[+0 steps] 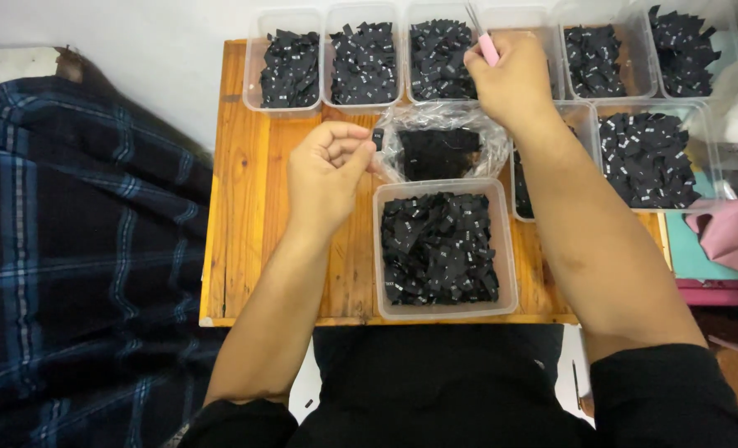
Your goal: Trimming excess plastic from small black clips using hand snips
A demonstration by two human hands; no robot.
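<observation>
Two hands work: left hand pinches a black label, right hand grips pink tweezers.

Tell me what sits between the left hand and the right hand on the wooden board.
In the head view, a crumpled clear plastic bag holding black fabric pieces lies between the left hand and the right hand, which grips pink-handled tweezers.

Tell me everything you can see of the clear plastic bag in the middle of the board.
The clear plastic bag is thin, crinkled film, open and slumped, with a heap of small black labels inside. It lies on the wooden board, between the back row of tubs and the nearest tub. The left hand pinches one black label at its left edge; whether it touches the film is unclear. The right hand, holding pink-handled tweezers, is just above its right side.
</observation>
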